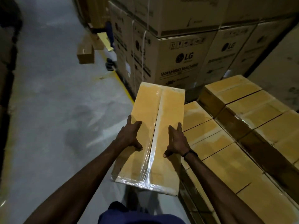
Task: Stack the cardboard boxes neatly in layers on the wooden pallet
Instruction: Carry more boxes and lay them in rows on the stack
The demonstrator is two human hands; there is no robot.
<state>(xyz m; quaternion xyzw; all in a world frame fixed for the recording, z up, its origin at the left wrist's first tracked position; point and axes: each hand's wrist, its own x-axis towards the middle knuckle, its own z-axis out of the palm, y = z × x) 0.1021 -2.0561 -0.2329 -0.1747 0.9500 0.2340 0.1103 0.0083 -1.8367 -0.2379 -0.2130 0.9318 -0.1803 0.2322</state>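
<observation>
I carry a long tan cardboard box (pixel 152 120), sealed with clear tape down its middle, lengthwise in front of me above the floor. My left hand (pixel 131 135) grips its left edge with the thumb lying on top. My right hand (pixel 178 141) grips the right edge the same way. Just to the right, a low layer of like boxes (pixel 215 146) lies side by side. A higher row of boxes (pixel 258 109) sits on them further right. The carried box hangs beside the low layer's left edge. The wooden pallet is hidden under the stack.
Tall washing machine cartons (pixel 182 59) stand stacked directly ahead. A small box (pixel 85 54) lies on the grey floor (pixel 53 94) at the upper left, near another person's foot (pixel 110 63). A yellow floor line (pixel 123 84) runs along the cartons.
</observation>
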